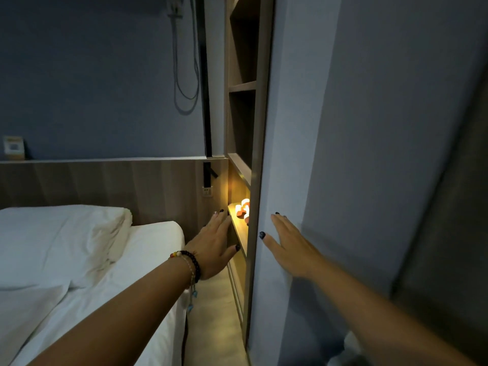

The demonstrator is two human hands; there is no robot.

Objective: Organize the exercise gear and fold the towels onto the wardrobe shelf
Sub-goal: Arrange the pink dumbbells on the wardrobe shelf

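Head view: dim bedroom.
Left hand (215,245): fingers straight, together, against front edge of lit wardrobe shelf (239,233).
Right hand (289,248): flat, fingers slightly spread, on wardrobe door (303,128).
Shelf: long axis runs away from camera; small pale and orange items (244,208) at far end, kind unclear.
Bed (79,260): left, white.

1. The right hand (289,248) lies flat on the grey door (343,154), fingers straight.
2. The left hand (215,247) is at the edge of the lit shelf (239,231), fingers straight.
3. Small orange and white things (244,210) sit on that shelf.
4. A white bed (92,260) is on the left.
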